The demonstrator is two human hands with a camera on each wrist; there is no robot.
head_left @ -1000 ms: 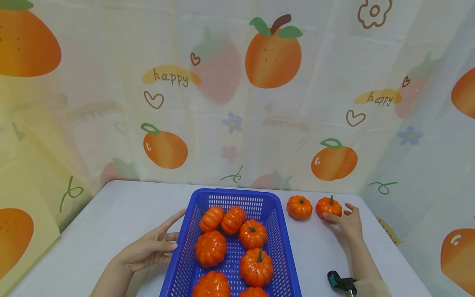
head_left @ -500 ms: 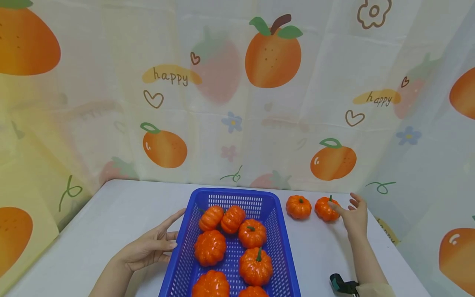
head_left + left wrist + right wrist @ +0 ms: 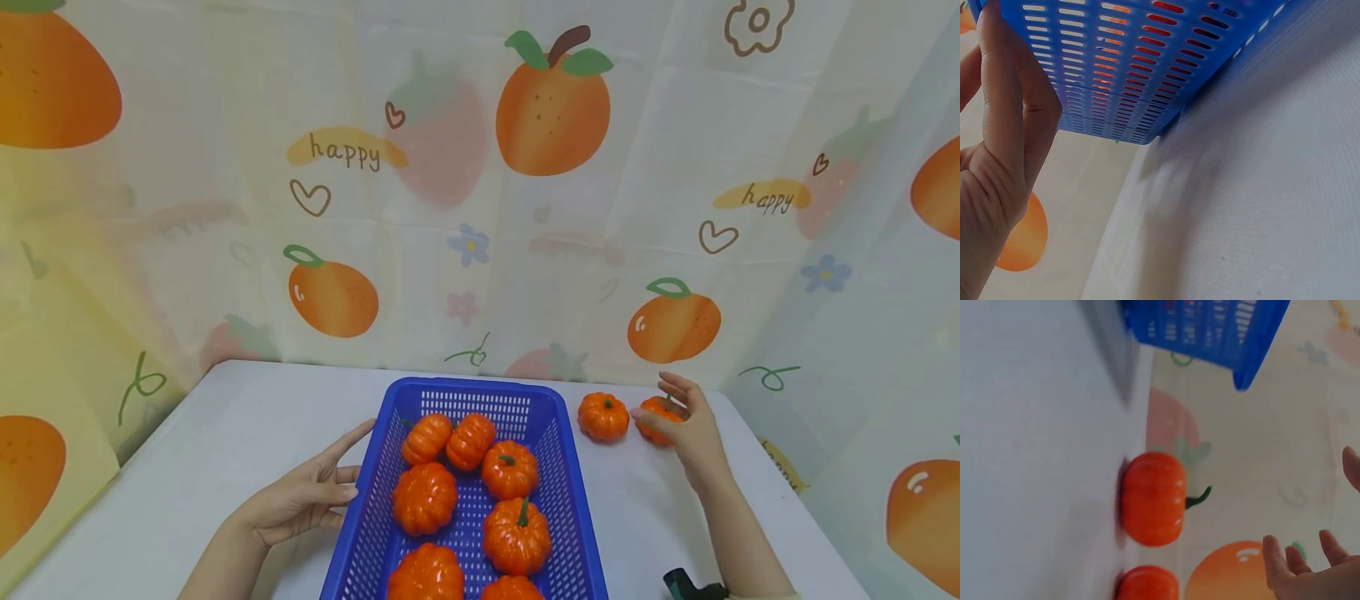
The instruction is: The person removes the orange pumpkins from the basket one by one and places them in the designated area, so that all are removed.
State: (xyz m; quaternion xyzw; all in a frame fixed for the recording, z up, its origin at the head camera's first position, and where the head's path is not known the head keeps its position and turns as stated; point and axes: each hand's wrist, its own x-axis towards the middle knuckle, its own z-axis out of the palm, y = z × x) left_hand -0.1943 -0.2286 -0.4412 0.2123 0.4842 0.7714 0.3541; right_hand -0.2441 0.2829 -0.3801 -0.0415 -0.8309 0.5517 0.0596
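A blue slotted plastic basket point(image 3: 372, 467) stands in the middle of the table, with several small orange pumpkins point(image 3: 517, 536) in it. My left hand point(image 3: 300, 504) rests its fingers against the basket's left side, the index finger stretched out along the rim; the left wrist view shows its fingers point(image 3: 1004, 94) at the slotted wall. To the basket's right lie two more pumpkins, a nearer one point(image 3: 603, 417) and a farther one point(image 3: 656, 430). My right hand point(image 3: 693, 429) is held over the farther pumpkin, fingers spread and partly covering it. The right wrist view shows the hand point(image 3: 1316, 575) apart from both pumpkins.
A white table point(image 3: 300, 400) carries everything. Behind it hangs a cloth point(image 3: 465, 292) printed with fruit. A dark strap-like device point(image 3: 690, 586) sits by the right wrist.
My right hand first drew away from the farther pumpkin to the right, then came back left over it. The left hand and the basket have stayed put.
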